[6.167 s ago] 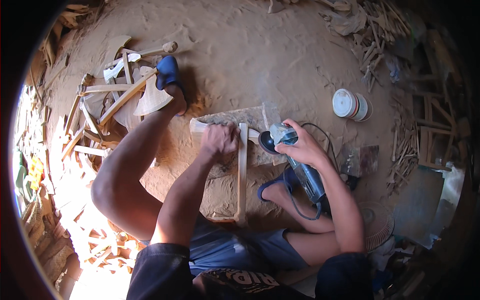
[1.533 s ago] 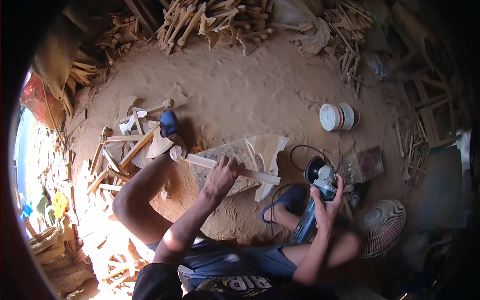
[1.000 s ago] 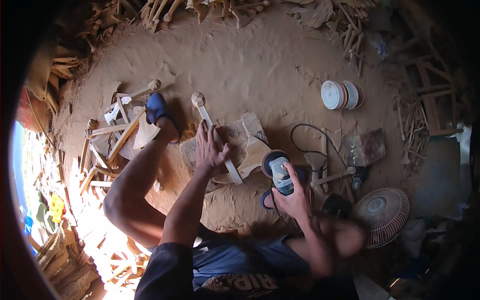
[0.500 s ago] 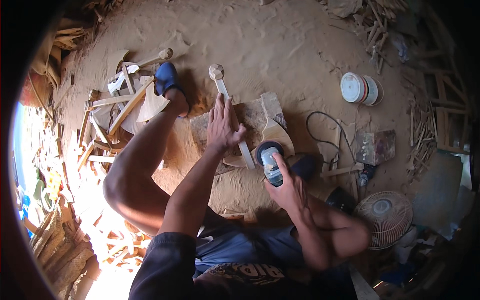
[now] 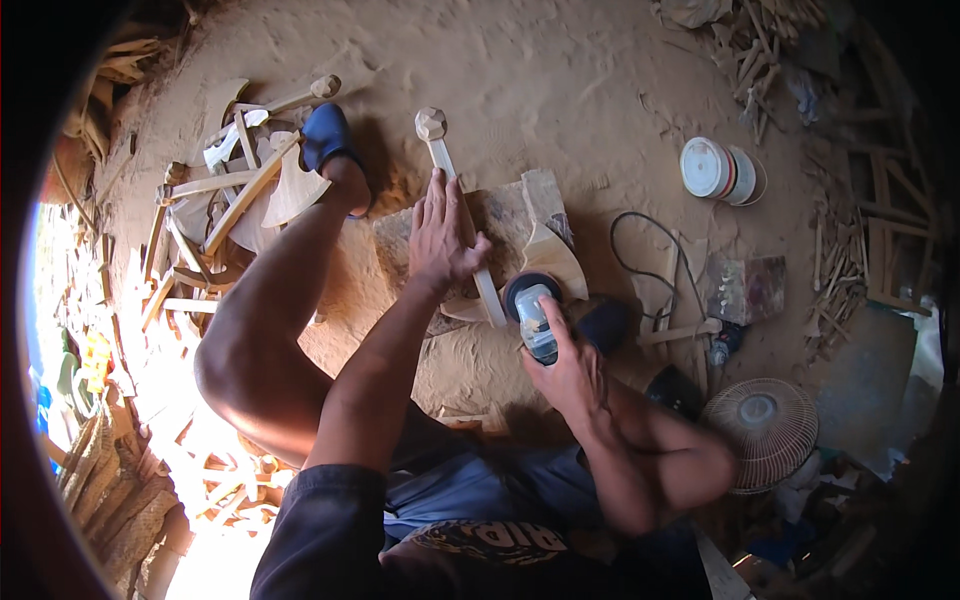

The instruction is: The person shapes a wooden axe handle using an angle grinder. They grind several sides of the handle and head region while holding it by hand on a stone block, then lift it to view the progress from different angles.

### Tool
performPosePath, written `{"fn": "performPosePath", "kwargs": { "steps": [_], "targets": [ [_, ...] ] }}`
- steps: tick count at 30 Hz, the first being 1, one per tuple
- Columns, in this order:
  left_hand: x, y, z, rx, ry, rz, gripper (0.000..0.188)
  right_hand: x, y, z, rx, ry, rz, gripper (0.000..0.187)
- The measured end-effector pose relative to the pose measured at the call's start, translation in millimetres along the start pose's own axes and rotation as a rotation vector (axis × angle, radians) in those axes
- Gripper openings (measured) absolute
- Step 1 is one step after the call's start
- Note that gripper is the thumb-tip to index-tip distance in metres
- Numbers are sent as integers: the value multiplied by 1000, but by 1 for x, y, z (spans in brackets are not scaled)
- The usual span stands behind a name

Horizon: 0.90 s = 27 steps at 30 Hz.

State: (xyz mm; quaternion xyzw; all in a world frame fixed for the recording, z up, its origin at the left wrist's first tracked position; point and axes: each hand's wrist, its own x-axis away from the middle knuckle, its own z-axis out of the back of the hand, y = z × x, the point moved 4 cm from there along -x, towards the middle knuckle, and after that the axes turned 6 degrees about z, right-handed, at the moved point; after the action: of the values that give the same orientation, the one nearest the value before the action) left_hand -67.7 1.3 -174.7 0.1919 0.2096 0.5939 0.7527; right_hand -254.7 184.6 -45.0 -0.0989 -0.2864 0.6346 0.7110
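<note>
A pale wooden axe point(image 5: 553, 262) with a faceted knob point(image 5: 431, 123) at the far end of its handle lies across a worn block point(image 5: 500, 213) on the ground. My left hand point(image 5: 440, 230) rests on the handle, fingers stretched out flat along it and thumb out to the right. In my right hand point(image 5: 568, 368) is a handheld power sander point(image 5: 537, 322), gripped round its body with the index finger laid along the top. Its dark round disc point(image 5: 520, 290) is at the near edge of the axe head; whether they touch is hard to tell.
More wooden axes point(image 5: 235, 190) are heaped at the left beside my blue-shod foot point(image 5: 327, 137). To the right are a white bucket point(image 5: 706, 168), a black cord point(image 5: 615, 240), a stained box point(image 5: 757, 288) and a round fan point(image 5: 762, 430). Wood sticks point(image 5: 755, 60) lie at the far right.
The whole view has shifted slightly, so the scene sits a little higher. Both hands keep their holds, and the sander stays beside the axe head.
</note>
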Motion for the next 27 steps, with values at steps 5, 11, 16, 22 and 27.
{"fn": "performPosePath", "kwargs": {
  "steps": [5,11,16,22,27],
  "targets": [
    [0,-2,-4,-11,9,-22,112,-2,5,0,32,57,-44,85],
    [-3,0,-3,2,24,-46,113,-11,36,30,63,252,-185,89],
    [-5,3,0,-6,5,-4,113,1,61,39,31,280,-318,88],
    [-3,2,4,3,7,-9,111,-4,11,28,-158,184,-33,86],
    [-2,5,4,14,-9,-6,111,-14,-2,12,-143,140,18,87]
  ]
}}
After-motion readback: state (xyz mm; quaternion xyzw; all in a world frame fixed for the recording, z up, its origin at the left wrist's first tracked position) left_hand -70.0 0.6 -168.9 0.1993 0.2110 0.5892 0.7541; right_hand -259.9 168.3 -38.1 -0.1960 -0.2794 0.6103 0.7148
